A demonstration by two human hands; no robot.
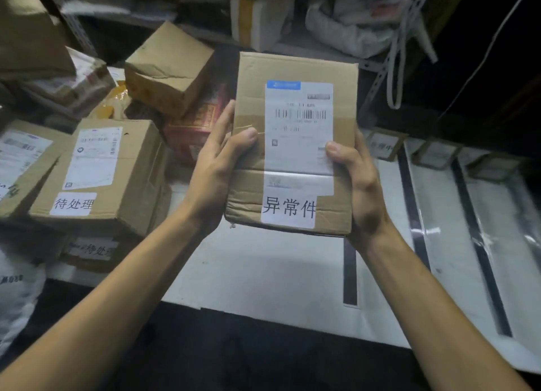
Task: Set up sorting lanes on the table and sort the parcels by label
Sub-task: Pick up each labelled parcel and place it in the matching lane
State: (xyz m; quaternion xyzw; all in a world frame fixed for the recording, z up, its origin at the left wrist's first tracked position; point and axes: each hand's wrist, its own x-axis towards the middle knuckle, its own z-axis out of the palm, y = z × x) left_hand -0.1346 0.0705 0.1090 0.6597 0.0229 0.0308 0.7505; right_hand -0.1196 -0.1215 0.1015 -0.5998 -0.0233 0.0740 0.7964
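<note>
Brown cardboard parcel (251, 77), bearing a white shipping label and a white slip (288, 210) printed 异常件, is held tilted face-up above the middle of the white bench (263, 273) by a person sorting stock. Left hand (216, 162) grips the parcel's left edge and right hand (357, 179) its right edge, thumbs pressed on top and fingers hidden beneath, apparently so the slip can be read before a lane is chosen. Black tape strips (349, 273) divide the bench's right side into lanes, each headed by a small cardboard-framed card (383, 146) at the far edge; the wording is too blurred to read. More brown cardboard boxes (99, 171), one marked 待处理, crowd the left edge, likely awaiting their turn.
</note>
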